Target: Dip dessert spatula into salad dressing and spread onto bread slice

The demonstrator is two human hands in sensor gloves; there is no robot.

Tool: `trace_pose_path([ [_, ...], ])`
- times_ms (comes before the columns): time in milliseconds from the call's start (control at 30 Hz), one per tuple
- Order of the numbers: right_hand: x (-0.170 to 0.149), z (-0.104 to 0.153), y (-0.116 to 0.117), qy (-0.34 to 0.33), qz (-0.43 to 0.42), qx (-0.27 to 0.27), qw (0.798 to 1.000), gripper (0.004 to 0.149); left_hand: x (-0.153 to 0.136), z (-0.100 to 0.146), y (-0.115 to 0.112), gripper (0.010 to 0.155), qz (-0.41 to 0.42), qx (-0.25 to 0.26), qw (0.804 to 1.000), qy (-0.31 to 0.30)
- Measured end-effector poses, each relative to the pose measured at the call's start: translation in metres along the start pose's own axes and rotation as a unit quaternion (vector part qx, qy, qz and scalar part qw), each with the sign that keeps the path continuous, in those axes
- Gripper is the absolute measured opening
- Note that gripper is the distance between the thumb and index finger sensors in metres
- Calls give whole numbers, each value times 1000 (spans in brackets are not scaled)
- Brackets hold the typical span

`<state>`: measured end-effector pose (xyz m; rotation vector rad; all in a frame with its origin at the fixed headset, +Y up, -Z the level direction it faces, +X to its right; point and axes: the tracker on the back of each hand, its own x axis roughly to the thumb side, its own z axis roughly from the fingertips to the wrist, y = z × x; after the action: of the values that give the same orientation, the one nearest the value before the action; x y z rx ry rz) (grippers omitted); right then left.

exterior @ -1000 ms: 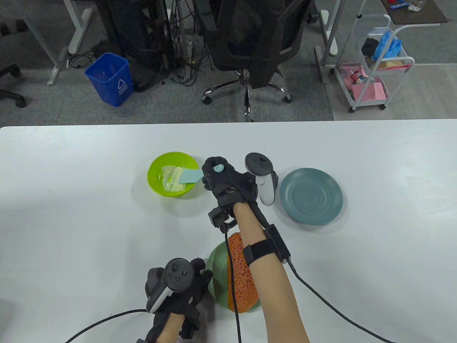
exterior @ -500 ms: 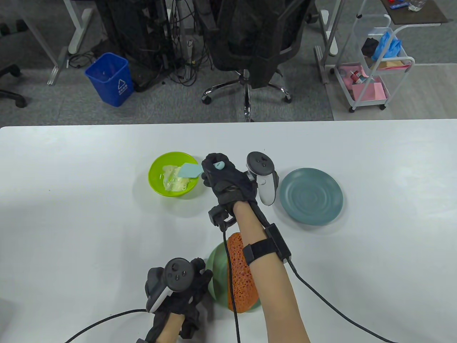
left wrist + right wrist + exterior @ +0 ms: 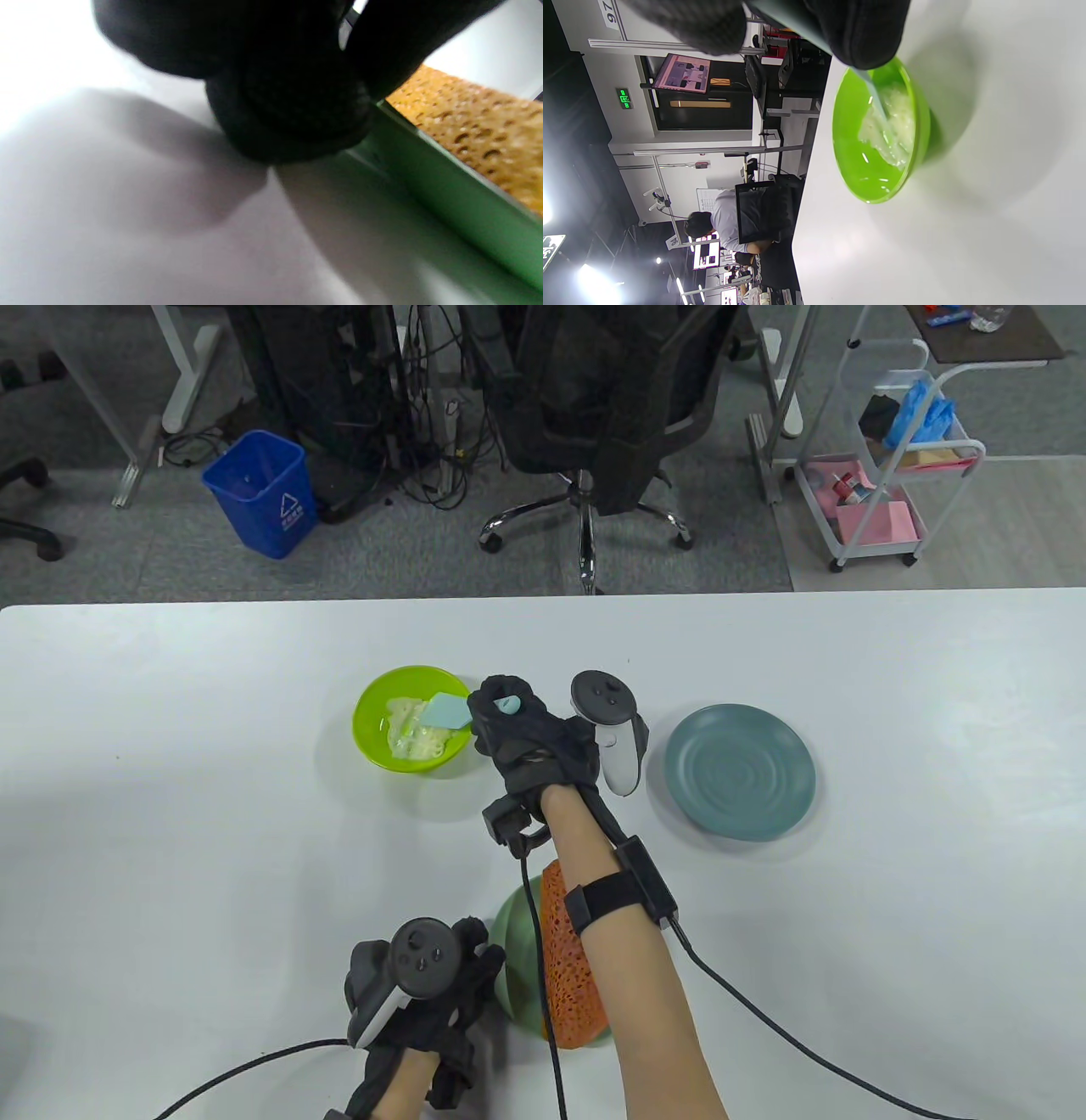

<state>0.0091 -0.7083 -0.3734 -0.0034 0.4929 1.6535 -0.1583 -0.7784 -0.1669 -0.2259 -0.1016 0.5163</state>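
My right hand point(image 3: 517, 729) grips the light-blue dessert spatula point(image 3: 448, 710) by its handle. The blade reaches into the lime-green bowl point(image 3: 369, 721) of pale salad dressing point(image 3: 413, 732). The right wrist view shows the blade point(image 3: 878, 106) touching the dressing point(image 3: 893, 127) in the bowl point(image 3: 857, 169). The orange-brown bread slice point(image 3: 567, 954) lies on a green plate point(image 3: 513, 946) near the front, partly hidden by my right forearm. My left hand point(image 3: 424, 984) rests on the table at that plate's left edge and holds nothing; the left wrist view shows its fingers point(image 3: 292, 110) against the plate's rim point(image 3: 445, 186) beside the bread point(image 3: 479, 127).
An empty grey-blue plate point(image 3: 740, 770) sits to the right of my right hand. Cables run from both wrists to the front edge. The white table point(image 3: 170, 814) extends left and right. A chair, bin and cart stand beyond the far edge.
My right hand has shifted a little left and the spatula blade has moved from the bowl's middle up toward its far right side. The left hand has not moved.
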Motion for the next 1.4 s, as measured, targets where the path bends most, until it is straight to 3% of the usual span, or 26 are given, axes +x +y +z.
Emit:
trace_pose_path([
  [333, 8, 12, -9, -16, 5, -11, 1000, 55, 0, 1, 0, 55, 3, 0, 1000, 0],
  [533, 12, 29, -25, -67, -37, -11, 997, 53, 0, 1, 0, 55, 3, -1, 1000, -2],
  [833, 5, 92, -64, -174, -116, 1, 978, 52, 2, 2, 0, 55, -8, 1, 1000, -6],
  [1000, -23, 145, -97, -222, -157, -17, 962, 50, 2, 3, -1, 55, -4, 0, 1000, -5],
  [1167, -74, 188, -128, -238, -195, -65, 949, 47, -1, 3, 0, 56, 17, -16, 1000, 1],
  [1300, -114, 206, -147, -246, -231, -104, 936, 43, -2, 1, 1, 56, 21, -22, 1000, 2],
  [1400, -137, 211, -156, -239, -224, -123, 937, 42, -2, 1, 1, 56, 24, -21, 999, 4],
])
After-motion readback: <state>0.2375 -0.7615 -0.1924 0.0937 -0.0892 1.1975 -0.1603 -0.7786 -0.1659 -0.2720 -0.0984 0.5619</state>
